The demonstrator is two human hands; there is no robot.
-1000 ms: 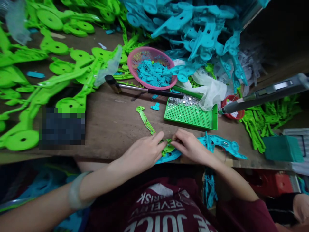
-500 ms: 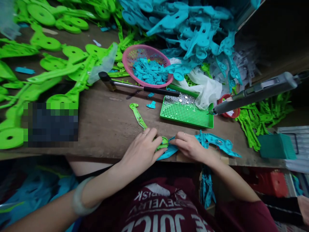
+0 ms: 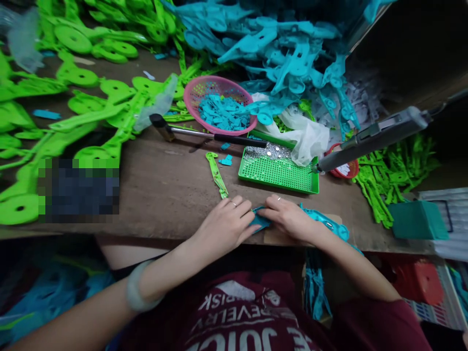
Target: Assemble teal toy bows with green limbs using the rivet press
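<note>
My left hand [image 3: 228, 224] is closed at the bench's near edge, fingers curled down over a long lime-green plastic part [image 3: 217, 175]. The part's narrow arm sticks out beyond my knuckles, and its near end is hidden under the hand. A blue plastic part [image 3: 314, 214] lies along the edge, running beneath my right hand [image 3: 287, 217]. My right fingers are bent and pressed on it, close to the left fingertips. Between the two hands the blue part's end shows; how the green and blue parts meet there is covered.
A green perforated tray [image 3: 280, 183] holds small metal screws. A hammer [image 3: 197, 134] lies before a pink basket [image 3: 190, 97] of blue pieces. A grey electric screwdriver [image 3: 373, 139] hangs at right. Green parts [image 3: 84, 76] and blue parts [image 3: 292, 48] are heaped behind.
The green part's arm has swung to the right and its round end is now covered by my left hand. Both hands have shifted slightly right, and the blue part has turned.
</note>
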